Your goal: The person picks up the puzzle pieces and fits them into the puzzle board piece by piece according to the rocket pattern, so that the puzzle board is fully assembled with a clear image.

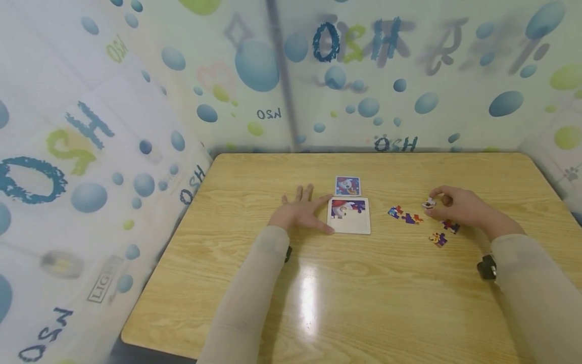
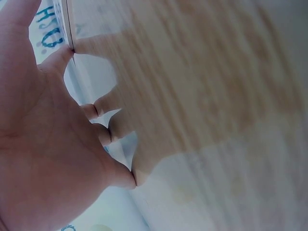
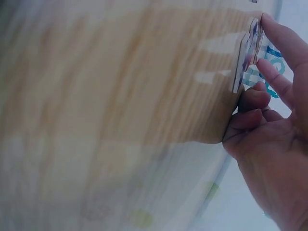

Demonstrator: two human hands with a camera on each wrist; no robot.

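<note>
Yellow-brown wood-grain table [image 1: 204, 273] bears work. Left hand [image 1: 302, 211]: fingers spread, thumb and forefinger at left edge of white square card-like puzzle board [image 1: 356, 223]. Board part-filled toward top left; sides near equal, no clear long axis. Right hand [image 1: 470, 206], right of board: thumb and forefinger pinch white-and-dark irregular jigsaw piece [image 1: 428, 203]; we cannot tell its knob direction or long axis. We judge step: taking up piece. Next move calls for steady lift, turning to suit bare area.
</note>
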